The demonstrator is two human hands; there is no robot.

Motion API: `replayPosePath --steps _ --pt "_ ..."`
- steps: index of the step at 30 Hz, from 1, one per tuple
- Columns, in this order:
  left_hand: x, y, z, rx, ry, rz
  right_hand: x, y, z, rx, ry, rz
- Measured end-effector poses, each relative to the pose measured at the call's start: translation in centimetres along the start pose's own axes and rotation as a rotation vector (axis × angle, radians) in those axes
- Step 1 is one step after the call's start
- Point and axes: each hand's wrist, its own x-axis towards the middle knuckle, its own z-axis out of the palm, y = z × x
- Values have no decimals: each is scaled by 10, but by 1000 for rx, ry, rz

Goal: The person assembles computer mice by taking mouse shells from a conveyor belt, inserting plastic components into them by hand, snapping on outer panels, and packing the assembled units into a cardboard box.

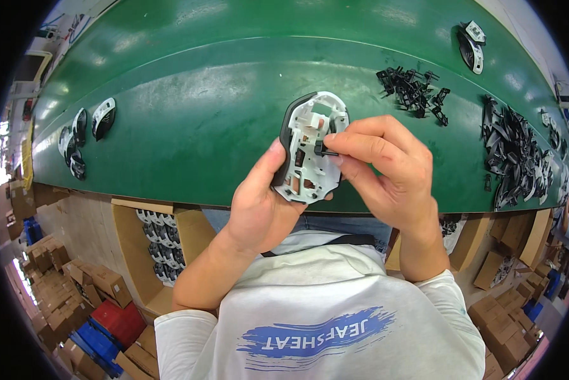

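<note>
From afar, I see the left hand (259, 212) gripping a black-edged white shell (313, 175); over it, the right hand (389, 171) pinches a small black piece (321, 149), seemingly not yet seated. Loose black parts (403, 86) remain beyond that grip.

Dressed in a loose white T-shirt (310, 288) with short, wide sleeves (186, 339); marked across the chest with a blue brush-stroke print (319, 335) bearing white block lettering, with thin blue streaks beneath; clad below in blue denim (326, 223).
</note>
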Motion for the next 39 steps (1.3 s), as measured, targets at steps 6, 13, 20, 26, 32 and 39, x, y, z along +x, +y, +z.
replayPosePath --steps 6,13,20,26,32,39 --pt "0 7 11 49 101 -95 15 4 -16 -271 -266 -305" --pt "-2 3 11 110 128 -76 12 -2 -8 -285 -284 -278" --pt "-3 1 15 121 148 -50 6 -15 -11 -355 -226 -236" --pt "-3 -3 6 151 70 -26 5 -15 -12 -396 -251 -239" --pt "-4 -3 9 175 136 -30 1 -11 -7 -370 -237 -266" --pt "-5 -2 8 138 64 -31 -4 -11 -9 -419 -212 -346"
